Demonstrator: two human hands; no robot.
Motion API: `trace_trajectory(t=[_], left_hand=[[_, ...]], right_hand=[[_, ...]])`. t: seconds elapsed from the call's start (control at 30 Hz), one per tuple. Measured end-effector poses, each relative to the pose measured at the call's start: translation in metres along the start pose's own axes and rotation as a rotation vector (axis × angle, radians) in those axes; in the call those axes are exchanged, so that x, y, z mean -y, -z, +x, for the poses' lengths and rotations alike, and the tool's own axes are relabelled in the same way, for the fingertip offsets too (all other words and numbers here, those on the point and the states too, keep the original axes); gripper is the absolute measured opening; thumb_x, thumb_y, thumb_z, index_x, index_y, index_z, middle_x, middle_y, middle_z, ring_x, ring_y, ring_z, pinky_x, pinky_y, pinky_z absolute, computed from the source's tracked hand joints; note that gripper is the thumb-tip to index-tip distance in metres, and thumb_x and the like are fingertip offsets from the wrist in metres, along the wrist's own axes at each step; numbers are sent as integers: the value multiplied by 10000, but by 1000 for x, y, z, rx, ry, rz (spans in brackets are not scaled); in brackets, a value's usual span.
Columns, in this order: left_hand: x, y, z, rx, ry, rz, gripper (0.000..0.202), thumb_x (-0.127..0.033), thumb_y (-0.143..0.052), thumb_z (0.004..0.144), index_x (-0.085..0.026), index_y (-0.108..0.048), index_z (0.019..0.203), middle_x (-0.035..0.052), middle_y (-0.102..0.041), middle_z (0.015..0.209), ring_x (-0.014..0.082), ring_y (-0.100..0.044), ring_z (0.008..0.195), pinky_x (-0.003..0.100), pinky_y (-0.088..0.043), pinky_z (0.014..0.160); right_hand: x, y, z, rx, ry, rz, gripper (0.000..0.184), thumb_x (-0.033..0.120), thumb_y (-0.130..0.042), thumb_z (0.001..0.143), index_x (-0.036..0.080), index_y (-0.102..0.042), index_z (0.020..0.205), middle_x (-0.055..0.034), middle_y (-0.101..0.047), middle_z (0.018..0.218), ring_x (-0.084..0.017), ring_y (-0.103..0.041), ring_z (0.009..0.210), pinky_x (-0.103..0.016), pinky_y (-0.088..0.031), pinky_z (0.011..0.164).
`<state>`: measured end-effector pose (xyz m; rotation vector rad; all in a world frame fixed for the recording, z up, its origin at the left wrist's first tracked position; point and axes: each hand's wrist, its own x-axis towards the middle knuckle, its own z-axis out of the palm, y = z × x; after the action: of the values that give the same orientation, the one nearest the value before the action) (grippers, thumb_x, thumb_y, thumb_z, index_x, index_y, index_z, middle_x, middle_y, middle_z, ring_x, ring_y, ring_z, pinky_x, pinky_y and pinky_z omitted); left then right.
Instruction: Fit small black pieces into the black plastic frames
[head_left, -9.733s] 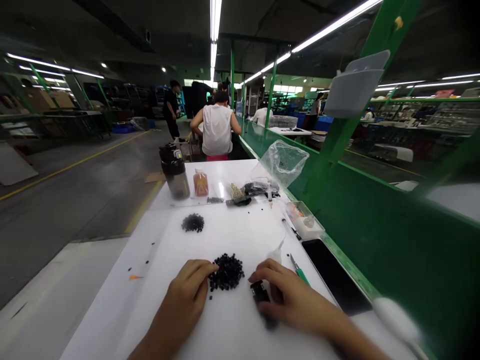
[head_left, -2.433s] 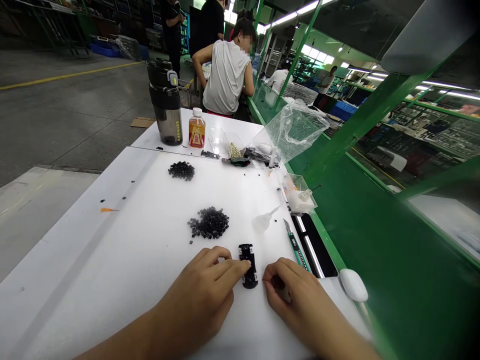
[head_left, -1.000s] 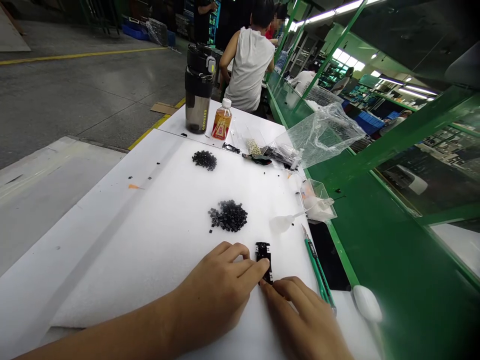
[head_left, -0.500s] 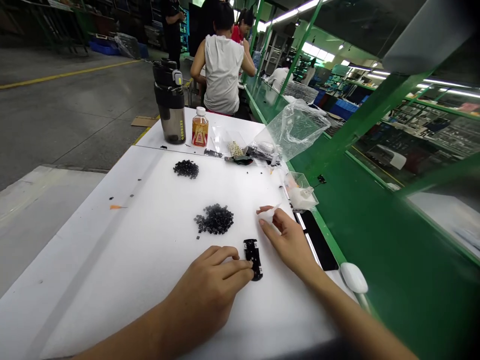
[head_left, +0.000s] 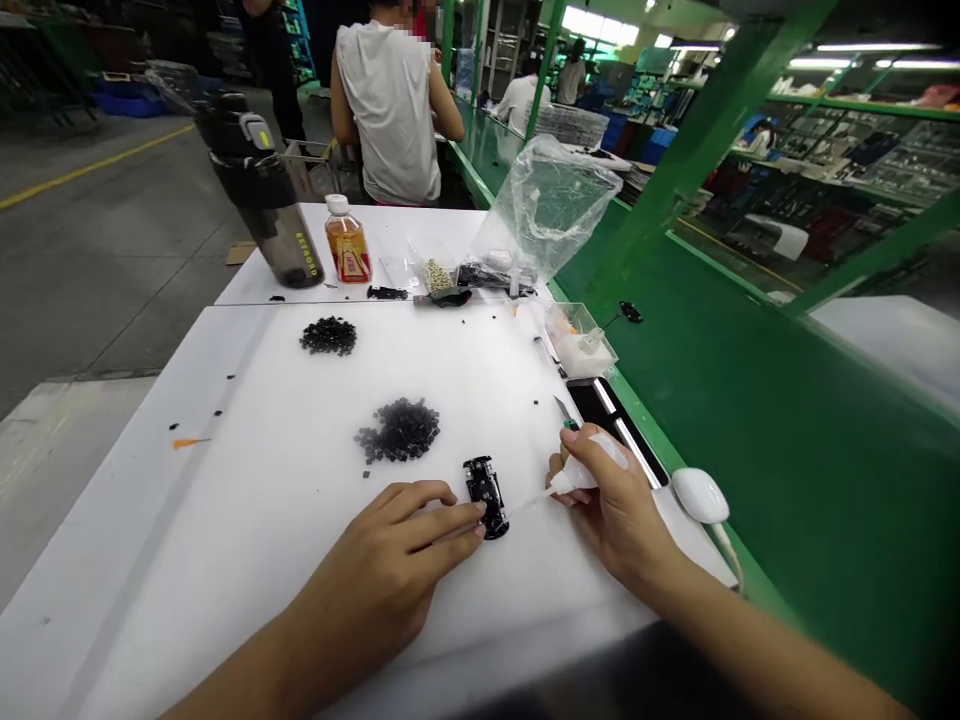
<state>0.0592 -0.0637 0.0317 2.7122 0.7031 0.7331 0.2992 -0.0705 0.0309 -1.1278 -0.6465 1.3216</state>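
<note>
Head cam view of a big factory floor, tbh. A co-worker [head_left: 388, 110] in a white sleeveless top is seen seated past the far end of a long white desk [head_left: 150, 560], and a green bench frame [head_left: 660, 430] is run along its right edge. Along the far edge, a dark tumbler [head_left: 259, 185], an orange drink bottle [head_left: 346, 250] and a crumpled clear plastic bag [head_left: 551, 205] are parked. A phone [head_left: 592, 405], a clear plastic box [head_left: 577, 340] and a white mouse [head_left: 700, 495] are kept near the right edge. Two piles of black granules [head_left: 397, 430] are left mid-desk, the bigger one closer to the hands. Toward the front right, a small black plastic part [head_left: 486, 496] is lying flat. The left hand [head_left: 390, 565] is open, no real grip, with fingertips touching the part's edge. The right hand [head_left: 615, 500] has its grip closed on a white squeeze bottle [head_left: 577, 478], whose thin nozzle is aimed at the part. A green-handled craft knife [head_left: 571, 424] is mostly hidden behind that hand.
</note>
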Motion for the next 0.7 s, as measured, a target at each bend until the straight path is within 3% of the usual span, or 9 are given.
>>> trace_trajectory(t=[0.3, 0.7], left_hand=[[9, 1, -6, 92, -23, -33, 523, 76, -365, 916, -184, -594, 1308, 5, -621, 1363, 208, -449, 1235, 358, -483, 956], [9, 4, -4, 110, -29, -46, 540, 92, -379, 906, -174, -576, 1332, 12, -593, 1386, 199, -444, 1262, 353, -443, 1013]], right_hand=[[-2, -2, -4, 14, 19, 64, 662, 473, -917, 785, 156, -356, 632, 29, -332, 618, -63, -256, 502, -141, -262, 422], [0, -1, -3, 77, 49, 54, 662, 440, -899, 839, 168, -333, 627, 46, -265, 592, -72, -252, 491, -167, -252, 426]])
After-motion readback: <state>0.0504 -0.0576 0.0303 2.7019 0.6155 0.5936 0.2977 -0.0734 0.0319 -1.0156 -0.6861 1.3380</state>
